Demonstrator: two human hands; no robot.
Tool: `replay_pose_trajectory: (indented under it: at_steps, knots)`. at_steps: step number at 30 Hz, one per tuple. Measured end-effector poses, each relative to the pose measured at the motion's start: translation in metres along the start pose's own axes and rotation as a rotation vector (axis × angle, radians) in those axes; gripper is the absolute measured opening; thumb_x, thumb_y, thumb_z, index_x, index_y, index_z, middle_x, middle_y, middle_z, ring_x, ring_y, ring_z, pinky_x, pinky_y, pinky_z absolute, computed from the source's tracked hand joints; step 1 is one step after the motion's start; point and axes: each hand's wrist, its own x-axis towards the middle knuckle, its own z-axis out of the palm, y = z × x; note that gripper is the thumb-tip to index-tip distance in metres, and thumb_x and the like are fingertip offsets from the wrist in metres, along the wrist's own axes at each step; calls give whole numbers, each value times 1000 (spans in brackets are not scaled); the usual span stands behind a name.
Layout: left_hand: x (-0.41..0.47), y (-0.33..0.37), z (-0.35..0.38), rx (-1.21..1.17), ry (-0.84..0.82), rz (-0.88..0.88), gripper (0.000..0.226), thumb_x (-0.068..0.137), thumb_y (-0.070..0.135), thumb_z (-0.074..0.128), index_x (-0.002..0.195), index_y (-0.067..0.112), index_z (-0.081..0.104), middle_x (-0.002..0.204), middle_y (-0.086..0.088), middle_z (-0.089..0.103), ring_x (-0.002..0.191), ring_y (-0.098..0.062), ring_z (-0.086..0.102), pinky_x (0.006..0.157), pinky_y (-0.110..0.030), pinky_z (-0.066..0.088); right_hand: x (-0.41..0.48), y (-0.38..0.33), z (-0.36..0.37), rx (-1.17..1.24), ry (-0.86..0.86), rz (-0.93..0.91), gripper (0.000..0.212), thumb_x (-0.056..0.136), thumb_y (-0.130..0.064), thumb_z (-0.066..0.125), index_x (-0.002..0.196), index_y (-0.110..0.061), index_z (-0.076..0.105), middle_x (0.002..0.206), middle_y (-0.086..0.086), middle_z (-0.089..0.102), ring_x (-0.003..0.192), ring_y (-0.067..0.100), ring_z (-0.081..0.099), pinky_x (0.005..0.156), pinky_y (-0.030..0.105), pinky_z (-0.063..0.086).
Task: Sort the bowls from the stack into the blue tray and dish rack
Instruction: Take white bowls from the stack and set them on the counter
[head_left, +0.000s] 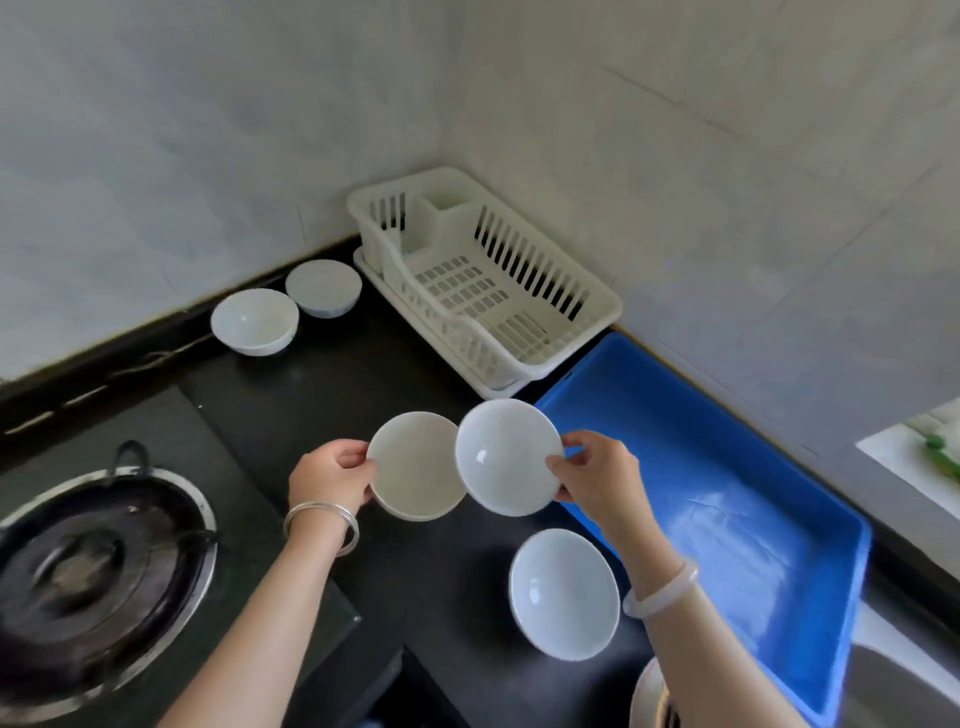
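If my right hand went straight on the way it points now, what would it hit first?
Probably the cream bowl in the left hand: the right hand points left, and the white bowl it holds overlaps that bowl's rim in view. Depth is unclear.

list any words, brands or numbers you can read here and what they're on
None: no readable text shows.
White slotted plastic dish rack, blue rectangular plastic tray, black gas burner: no print visible.
Matte white bowl in the left hand, glossy white bowl in the right hand: plain.
Far white bowl by the wall: faint bluish mark low on its side, too blurred to read.
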Motion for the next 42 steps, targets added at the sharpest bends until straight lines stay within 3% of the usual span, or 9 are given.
replay_pose_trajectory:
  at_steps: [3, 6, 11, 14, 18, 26, 29, 35, 42]
  knots:
    - [28, -6, -20, -50, 83, -56, 23, 76, -2, 60, 91, 14, 68, 73, 5, 64, 67, -9, 62, 49, -20, 51, 25, -18, 34, 54, -63, -6, 17, 82, -11, 64, 79, -27, 62, 84, -1, 64, 56, 8, 67, 46, 15, 52]
    - [57, -10, -38, -85, 155, -110, 24, 76, -2, 59, 94, 10, 69, 77, 0, 65, 66, -14, 62, 60, -27, 54, 52, -37, 65, 95, -118, -8, 19, 83, -9, 64, 76, -26, 62, 85, -2, 64, 68, 11, 67, 48, 17, 53]
    - [104, -10, -59, -126, 241, -146, 25, 76, -1, 60, 96, 10, 69, 88, -5, 67, 75, -22, 63, 64, -28, 53, 99, -68, 114, 175, -164, 56, 14, 84, -6, 66, 86, -18, 60, 94, 3, 60, 85, 22, 65, 47, 18, 55]
    - [128, -6, -63, -138, 269, -164, 27, 77, -2, 60, 101, 8, 68, 89, -4, 64, 79, -22, 61, 59, -25, 51, 124, -80, 139, 182, -164, 73, 12, 85, -4, 64, 92, -13, 60, 89, 2, 59, 78, 17, 63, 45, 17, 53]
    - [153, -3, -66, -161, 302, -188, 28, 77, -3, 59, 102, 6, 68, 91, -6, 65, 82, -25, 62, 68, -29, 53, 151, -88, 163, 185, -160, 73, 12, 85, -3, 63, 93, -11, 59, 85, 1, 59, 72, 13, 62, 45, 16, 52]
    - [179, -7, -63, -228, 354, -234, 27, 77, -4, 58, 101, 6, 68, 91, -9, 65, 83, -26, 62, 70, -32, 55, 182, -90, 200, 185, -158, 137, 14, 86, -3, 63, 97, -9, 58, 90, 0, 54, 91, 25, 62, 53, 24, 57]
    - [182, -10, -62, -228, 362, -238, 26, 77, -3, 59, 98, 7, 69, 88, -8, 65, 80, -25, 62, 68, -30, 54, 187, -89, 207, 167, -154, 144, 13, 85, -3, 63, 89, -13, 57, 95, 6, 58, 89, 25, 64, 50, 22, 57]
    - [186, -16, -59, -272, 371, -270, 25, 77, -3, 60, 98, 8, 68, 96, -12, 68, 88, -29, 65, 70, -34, 56, 192, -84, 211, 188, -148, 156, 25, 85, -2, 64, 76, -22, 52, 85, -1, 54, 88, 25, 63, 51, 22, 56]
    - [182, -20, -56, -297, 343, -270, 25, 79, -1, 63, 103, 9, 65, 106, -13, 67, 98, -29, 64, 76, -37, 57, 193, -80, 215, 245, -173, 206, 18, 86, -10, 66, 85, -22, 53, 103, 7, 58, 91, 24, 65, 58, 25, 59]
